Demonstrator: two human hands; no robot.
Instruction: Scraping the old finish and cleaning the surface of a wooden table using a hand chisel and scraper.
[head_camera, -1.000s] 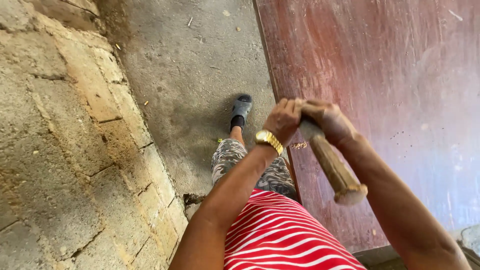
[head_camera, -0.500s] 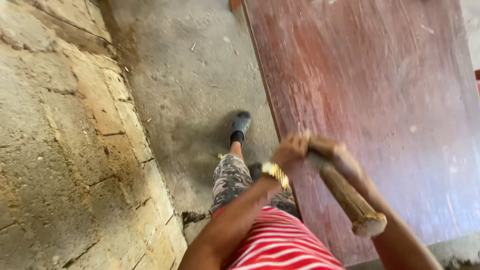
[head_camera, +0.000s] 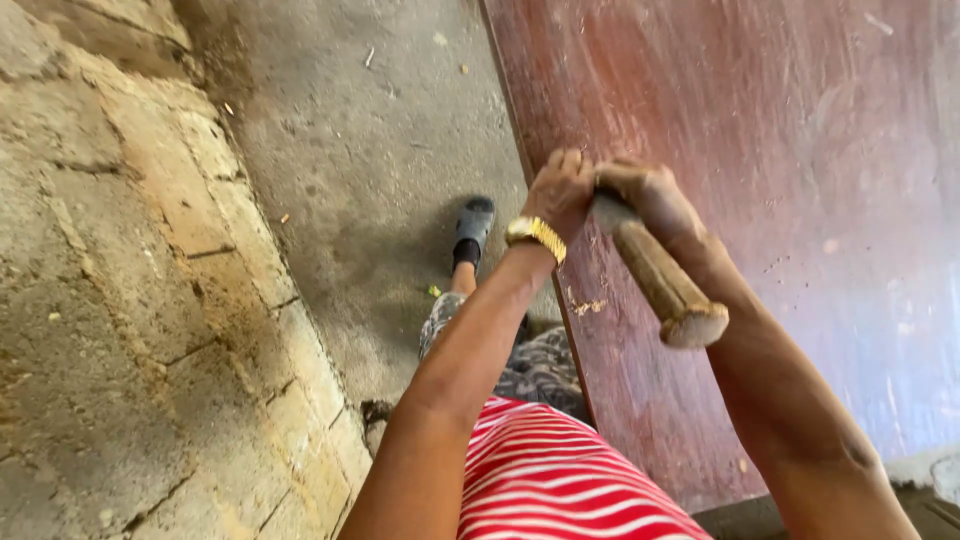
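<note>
Reddish board (head_camera: 760, 200) over grey concrete floor (head_camera: 380, 150), block wall (head_camera: 110, 300) alongside

Both hands (head_camera: 610, 195) grip a wooden handle (head_camera: 655, 275); reddish board (head_camera: 780, 200) behind.

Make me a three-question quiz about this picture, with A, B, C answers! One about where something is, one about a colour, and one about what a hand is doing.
1. Where is the block wall?
A. left of the person
B. right of the person
C. overhead

2. What colour is the wristwatch?
A. black
B. gold
C. blue

3. What is the right hand doing?
A. hanging open
B. resting flat on the floor
C. gripping a wooden handle

Answers:
1 A, the blocks fill the left side.
2 B, the band shines gold on the left hand wrist.
3 C, its fingers wrap the handle beside the reddish board.
</note>
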